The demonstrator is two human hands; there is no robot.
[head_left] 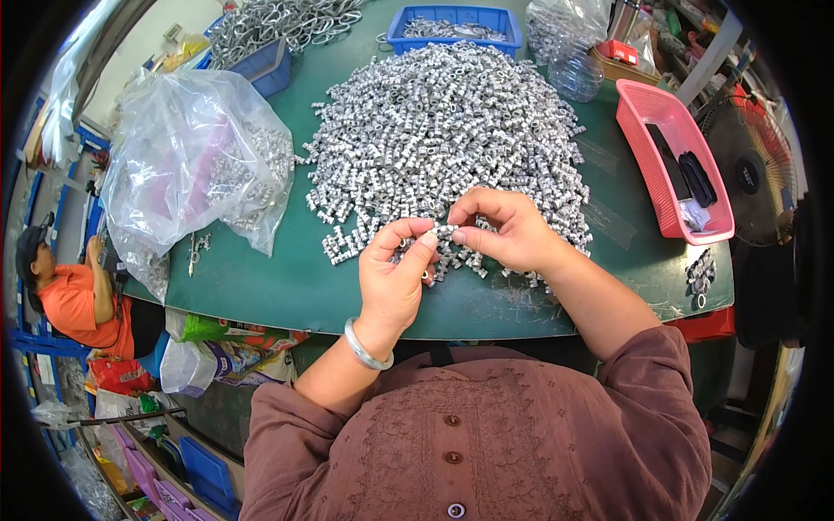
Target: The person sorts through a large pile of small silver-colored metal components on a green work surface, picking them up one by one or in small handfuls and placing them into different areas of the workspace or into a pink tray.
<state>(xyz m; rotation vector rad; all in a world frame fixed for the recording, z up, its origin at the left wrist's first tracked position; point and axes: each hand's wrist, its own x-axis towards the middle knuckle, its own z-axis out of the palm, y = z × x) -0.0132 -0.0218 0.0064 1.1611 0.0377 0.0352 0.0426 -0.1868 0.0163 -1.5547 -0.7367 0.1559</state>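
Note:
A large heap of small silvery metal fittings (443,130) covers the middle of the green table. At its near edge, my left hand (393,269) and my right hand (504,230) meet over the pieces. Between their fingertips is one small metal fitting (444,233), pinched from both sides. My left thumb and forefinger grip its left end, and the right thumb and forefinger close on the other. The curled lower fingers of my left hand partly hide whatever lies under them. The fitting's exact shape is too small to make out.
A clear plastic bag (204,165) of metal pieces lies left on the green table (287,295). Blue trays (456,16) stand at the back. Right are a pink basket (643,174) and a fan (749,169). A person in an orange shirt (82,304) is at far left.

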